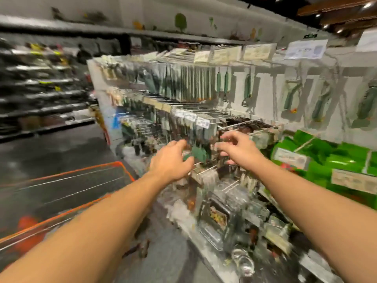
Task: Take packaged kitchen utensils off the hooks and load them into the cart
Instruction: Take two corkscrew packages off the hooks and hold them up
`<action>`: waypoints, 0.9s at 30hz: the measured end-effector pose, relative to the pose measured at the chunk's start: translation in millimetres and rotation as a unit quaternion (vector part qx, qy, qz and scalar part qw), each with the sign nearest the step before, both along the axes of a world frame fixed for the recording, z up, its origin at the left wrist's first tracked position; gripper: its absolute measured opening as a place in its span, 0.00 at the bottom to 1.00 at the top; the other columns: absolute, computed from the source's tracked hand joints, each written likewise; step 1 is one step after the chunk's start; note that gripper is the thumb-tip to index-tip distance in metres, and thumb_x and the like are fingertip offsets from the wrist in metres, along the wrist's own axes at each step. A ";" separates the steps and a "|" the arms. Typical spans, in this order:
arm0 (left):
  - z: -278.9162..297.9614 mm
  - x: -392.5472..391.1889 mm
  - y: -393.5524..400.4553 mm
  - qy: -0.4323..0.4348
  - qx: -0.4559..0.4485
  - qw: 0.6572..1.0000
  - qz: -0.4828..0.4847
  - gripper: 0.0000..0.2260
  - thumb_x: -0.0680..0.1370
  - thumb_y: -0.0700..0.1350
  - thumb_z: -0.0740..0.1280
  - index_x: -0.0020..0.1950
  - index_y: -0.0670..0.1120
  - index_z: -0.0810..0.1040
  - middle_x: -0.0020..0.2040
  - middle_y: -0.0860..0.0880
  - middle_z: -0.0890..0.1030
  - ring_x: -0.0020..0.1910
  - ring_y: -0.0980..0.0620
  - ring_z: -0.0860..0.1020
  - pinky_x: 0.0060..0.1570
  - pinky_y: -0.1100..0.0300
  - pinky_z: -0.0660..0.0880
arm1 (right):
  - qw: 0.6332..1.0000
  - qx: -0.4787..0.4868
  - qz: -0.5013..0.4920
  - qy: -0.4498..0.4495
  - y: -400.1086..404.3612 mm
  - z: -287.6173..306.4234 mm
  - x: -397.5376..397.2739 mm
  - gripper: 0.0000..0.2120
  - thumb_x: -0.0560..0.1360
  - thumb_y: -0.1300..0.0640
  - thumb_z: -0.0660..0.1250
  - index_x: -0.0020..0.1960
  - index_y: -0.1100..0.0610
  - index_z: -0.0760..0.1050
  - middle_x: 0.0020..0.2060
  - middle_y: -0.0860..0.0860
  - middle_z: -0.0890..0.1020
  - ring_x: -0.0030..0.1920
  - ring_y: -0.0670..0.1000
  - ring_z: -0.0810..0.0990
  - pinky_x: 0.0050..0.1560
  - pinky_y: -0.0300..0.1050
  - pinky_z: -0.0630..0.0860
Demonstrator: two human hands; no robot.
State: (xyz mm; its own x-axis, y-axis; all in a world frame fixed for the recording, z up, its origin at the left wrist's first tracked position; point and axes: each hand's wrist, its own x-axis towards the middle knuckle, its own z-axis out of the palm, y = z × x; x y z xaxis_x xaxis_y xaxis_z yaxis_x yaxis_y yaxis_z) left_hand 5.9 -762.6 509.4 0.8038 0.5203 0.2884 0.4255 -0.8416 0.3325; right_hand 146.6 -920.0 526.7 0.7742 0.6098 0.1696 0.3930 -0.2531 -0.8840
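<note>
The frame is blurred by motion. Rows of packaged kitchen utensils (189,82) hang on metal hooks (240,123) along a white display wall. Both my arms reach out to the middle rows. My left hand (171,160) has its fingers spread and loosely bent at a green-handled package (199,153); contact cannot be made out. My right hand (236,149) hovers just right of it with curled fingers in front of hanging packs, and whether it holds anything is unclear. The orange wire cart (67,176) stands at lower left, beside my left forearm.
Green packs with price labels (326,160) fill the shelf at right. Boxed and clear-packed goods (220,215) lie on the low shelf below the hooks. A dark aisle floor and more shelving (40,94) stretch to the left.
</note>
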 end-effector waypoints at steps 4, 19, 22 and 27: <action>-23.8 -105.8 82.8 0.000 -0.089 0.993 0.081 0.14 0.80 0.50 0.71 0.64 0.48 0.79 0.57 0.47 0.84 0.58 0.44 0.81 0.57 0.52 0.76 | 0.996 0.014 0.088 0.011 106.1 -28.1 -71.1 0.08 0.71 0.49 0.77 0.45 0.48 0.79 0.46 0.49 0.85 0.49 0.53 0.86 0.52 0.53 0.82; -167.0 -269.0 351.5 0.010 -0.197 0.951 0.239 0.15 0.82 0.50 0.69 0.68 0.49 0.77 0.61 0.48 0.80 0.54 0.47 0.79 0.56 0.52 0.76 | 0.931 -0.174 0.300 -0.111 450.4 -154.8 -214.7 0.04 0.74 0.55 0.72 0.49 0.52 0.80 0.35 0.44 0.79 0.40 0.48 0.77 0.43 0.42 0.72; -193.8 -269.2 403.2 -0.016 -0.262 0.927 0.267 0.11 0.82 0.47 0.67 0.65 0.50 0.76 0.54 0.49 0.79 0.42 0.51 0.77 0.42 0.55 0.73 | 0.911 -0.237 0.310 -0.129 497.9 -177.1 -202.5 0.05 0.74 0.53 0.71 0.48 0.51 0.78 0.37 0.46 0.79 0.42 0.50 0.77 0.46 0.44 0.72; -244.1 -242.6 480.0 -0.012 -0.307 0.912 0.271 0.13 0.81 0.47 0.70 0.66 0.51 0.75 0.56 0.51 0.79 0.49 0.49 0.80 0.50 0.52 0.79 | 0.870 -0.325 0.326 -0.178 558.0 -214.6 -156.9 0.12 0.74 0.51 0.73 0.55 0.54 0.78 0.41 0.48 0.78 0.44 0.50 0.76 0.42 0.42 0.68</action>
State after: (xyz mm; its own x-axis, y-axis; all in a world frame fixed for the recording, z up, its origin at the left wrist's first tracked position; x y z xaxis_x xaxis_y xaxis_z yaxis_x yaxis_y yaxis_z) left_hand -236.7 -282.6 265.3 0.3780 0.9087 -0.1769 0.7095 -0.1616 0.6859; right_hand -10.2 -362.0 312.1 0.1973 0.9562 -0.2161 0.8596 -0.2747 -0.4308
